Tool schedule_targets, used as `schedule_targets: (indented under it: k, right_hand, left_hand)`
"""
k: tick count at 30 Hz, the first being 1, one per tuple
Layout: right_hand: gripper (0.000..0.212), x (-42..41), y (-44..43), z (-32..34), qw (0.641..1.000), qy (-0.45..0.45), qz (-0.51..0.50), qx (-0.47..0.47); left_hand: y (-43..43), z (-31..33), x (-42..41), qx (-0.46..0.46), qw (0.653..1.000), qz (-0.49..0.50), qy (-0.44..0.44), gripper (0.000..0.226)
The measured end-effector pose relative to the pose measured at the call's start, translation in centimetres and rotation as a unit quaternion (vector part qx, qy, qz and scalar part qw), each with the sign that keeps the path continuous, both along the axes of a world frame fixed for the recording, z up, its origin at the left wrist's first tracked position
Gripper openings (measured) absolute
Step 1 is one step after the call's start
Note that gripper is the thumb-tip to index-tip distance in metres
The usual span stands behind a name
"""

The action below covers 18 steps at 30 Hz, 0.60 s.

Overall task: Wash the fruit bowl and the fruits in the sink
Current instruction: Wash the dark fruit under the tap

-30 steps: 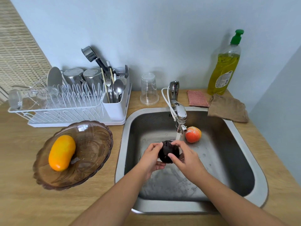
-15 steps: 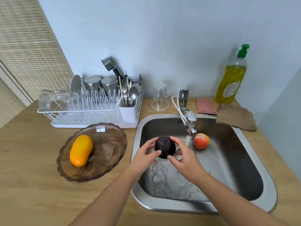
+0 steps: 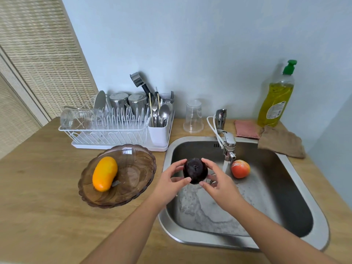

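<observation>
Two hands are holding a dark fruit (image 3: 195, 170) over the sink (image 3: 209, 241) at centre frame. The left hand (image 3: 170, 181) is curling thumb and fingers round its left side, and the right hand (image 3: 219, 184) is pinching its right side. The fruit is sitting just left of the thin stream running from the tap (image 3: 228, 142), not under it. A red fruit (image 3: 240, 168) is lying in the basin right of the stream.

The step in hand looks to be the washing of the fruits, one at a time. The bowl (image 3: 139, 164), left of the sink, is carrying a yellow fruit (image 3: 104, 173), and both appear not yet washed. The next move is probably calling for either bringing the dark fruit under the water or setting it down, with a firm hold, since wet skin is likely slippery.

A wooden counter (image 3: 38, 197) is running across the frame under a pale blue wall (image 3: 190, 44). A white rack (image 3: 106, 132) of steel cups and cutlery is standing above the bowl. A clear cup (image 3: 193, 117) is sitting left of the tap. A soap bottle (image 3: 274, 103), a pink sponge (image 3: 245, 128) and a brown cloth (image 3: 282, 142) are lining the upper right. A woven screen (image 3: 38, 44) is filling the upper left corner.
</observation>
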State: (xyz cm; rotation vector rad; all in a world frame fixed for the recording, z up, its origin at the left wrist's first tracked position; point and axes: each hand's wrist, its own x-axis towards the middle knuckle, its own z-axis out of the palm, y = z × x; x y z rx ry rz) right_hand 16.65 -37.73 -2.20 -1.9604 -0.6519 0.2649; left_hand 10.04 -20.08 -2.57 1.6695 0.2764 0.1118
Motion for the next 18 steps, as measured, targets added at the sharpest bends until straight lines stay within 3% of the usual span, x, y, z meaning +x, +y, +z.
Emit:
schedule_targets:
  k: [18]
  right_hand:
    - [0.066, 0.01, 0.15, 0.03, 1.0, -0.008, 0.002, -0.008]
  left_hand:
    - [-0.28, -0.07, -0.22, 0.008, 1.0, 0.02, 0.001, 0.055]
